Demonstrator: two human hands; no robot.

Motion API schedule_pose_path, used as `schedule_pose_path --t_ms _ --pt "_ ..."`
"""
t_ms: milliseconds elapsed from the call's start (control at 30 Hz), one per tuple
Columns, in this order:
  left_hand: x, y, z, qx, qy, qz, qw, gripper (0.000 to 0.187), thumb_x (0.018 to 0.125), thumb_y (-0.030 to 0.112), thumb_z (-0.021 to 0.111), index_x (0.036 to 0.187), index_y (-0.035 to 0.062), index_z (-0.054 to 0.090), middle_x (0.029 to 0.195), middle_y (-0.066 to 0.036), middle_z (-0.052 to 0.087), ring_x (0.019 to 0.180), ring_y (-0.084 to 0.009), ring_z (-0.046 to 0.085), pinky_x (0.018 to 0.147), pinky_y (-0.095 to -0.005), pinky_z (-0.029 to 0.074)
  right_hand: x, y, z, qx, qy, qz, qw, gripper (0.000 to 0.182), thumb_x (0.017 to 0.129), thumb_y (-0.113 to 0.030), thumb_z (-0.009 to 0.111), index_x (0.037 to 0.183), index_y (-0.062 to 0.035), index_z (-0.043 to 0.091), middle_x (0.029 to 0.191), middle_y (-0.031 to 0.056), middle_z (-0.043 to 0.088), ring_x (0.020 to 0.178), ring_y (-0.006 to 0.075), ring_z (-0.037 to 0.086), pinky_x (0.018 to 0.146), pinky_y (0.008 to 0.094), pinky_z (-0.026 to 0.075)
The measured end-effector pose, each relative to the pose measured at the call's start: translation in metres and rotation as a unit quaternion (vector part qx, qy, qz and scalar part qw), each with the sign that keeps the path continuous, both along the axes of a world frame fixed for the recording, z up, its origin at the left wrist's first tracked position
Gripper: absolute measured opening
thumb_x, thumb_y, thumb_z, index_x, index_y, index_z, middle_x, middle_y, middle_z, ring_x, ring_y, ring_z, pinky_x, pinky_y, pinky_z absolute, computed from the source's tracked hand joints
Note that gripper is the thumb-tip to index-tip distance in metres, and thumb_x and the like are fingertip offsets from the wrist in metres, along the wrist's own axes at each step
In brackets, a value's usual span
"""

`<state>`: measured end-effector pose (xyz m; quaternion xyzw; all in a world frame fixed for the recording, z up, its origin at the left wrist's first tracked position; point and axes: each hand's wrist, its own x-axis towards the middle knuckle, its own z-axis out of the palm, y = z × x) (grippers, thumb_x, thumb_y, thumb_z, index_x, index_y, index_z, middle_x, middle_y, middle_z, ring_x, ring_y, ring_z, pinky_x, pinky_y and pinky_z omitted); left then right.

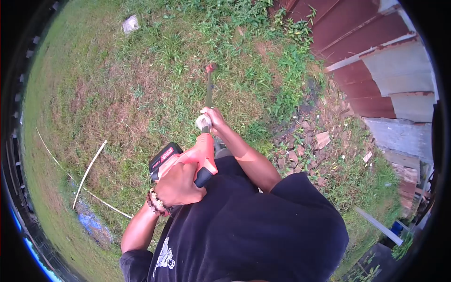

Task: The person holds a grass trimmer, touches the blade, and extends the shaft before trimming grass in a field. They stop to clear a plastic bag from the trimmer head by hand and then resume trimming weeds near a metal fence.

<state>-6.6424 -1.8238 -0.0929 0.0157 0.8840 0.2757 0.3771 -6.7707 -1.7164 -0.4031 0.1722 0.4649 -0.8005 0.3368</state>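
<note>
An orange cordless trimmer (pixel 205 146) with a black battery reaches forward from my body. My left hand (pixel 178 185), with a beaded bracelet at the wrist, is wrapped round its rear handle beside the battery. Further forward, my right hand (pixel 212 119) grips the shaft near a pale ring-like part. The thin shaft ends at a small red head (pixel 210 68) over the grass (pixel 164 94). Whether the head spins or touches the ground cannot be made out.
Rusty metal sheets (pixel 343 37) stand at the right, with broken bricks (pixel 293 155) and leafy weeds near them. A pale stone (pixel 130 24) lies far left. Bent sticks (pixel 89 174) and a blue scrap (pixel 94 222) lie at left. A plank (pixel 378 225) is at lower right.
</note>
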Motion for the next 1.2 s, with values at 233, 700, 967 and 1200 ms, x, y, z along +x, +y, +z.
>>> schedule_pose_path --t_ms 233,700,967,1200 --pt "-0.023 0.003 0.0 0.047 0.03 0.007 0.998 0.04 0.06 0.024 0.066 0.085 -0.0056 0.059 0.074 -0.024 0.062 0.076 -0.0383 0.064 0.071 -0.0432 0.05 -0.016 0.01 -0.003 -0.021 -0.01 -0.042 0.999 0.014 0.079 -0.015 0.058 0.067 -0.0091 0.055 0.06 0.0002 0.052 0.05 0.0131 0.052 0.047 0.0305 0.043" --pt "-0.08 0.037 0.022 0.151 -0.236 -0.065 0.958 0.031 0.065 0.017 0.062 0.088 -0.0038 0.059 0.065 -0.012 0.059 0.062 -0.0245 0.06 0.06 -0.0357 0.046 0.071 0.141 0.048 0.092 -0.146 -0.208 0.963 0.012 0.079 -0.013 0.052 0.072 -0.0058 0.059 0.066 0.0044 0.056 0.058 0.0159 0.056 0.049 0.0323 0.045" --pt "-0.102 0.039 0.025 0.106 -0.086 -0.088 0.987 0.041 0.062 0.017 0.064 0.096 -0.0051 0.058 0.071 -0.017 0.059 0.07 -0.029 0.061 0.064 -0.0384 0.046 -0.02 0.103 0.034 0.032 -0.068 -0.16 0.984 0.013 0.078 -0.014 0.057 0.07 -0.004 0.058 0.06 0.0038 0.054 0.049 0.0156 0.053 0.044 0.0316 0.042" --pt "-0.166 0.043 0.019 0.007 -0.011 -0.1 0.995 0.038 0.061 0.022 0.066 0.08 -0.0092 0.056 0.07 -0.026 0.059 0.072 -0.0416 0.061 0.066 -0.0445 0.048 -0.131 0.052 0.021 -0.041 0.0 -0.142 0.989 0.018 0.077 -0.016 0.062 0.064 -0.0086 0.052 0.056 -0.0006 0.048 0.046 0.0122 0.048 0.042 0.0303 0.039"
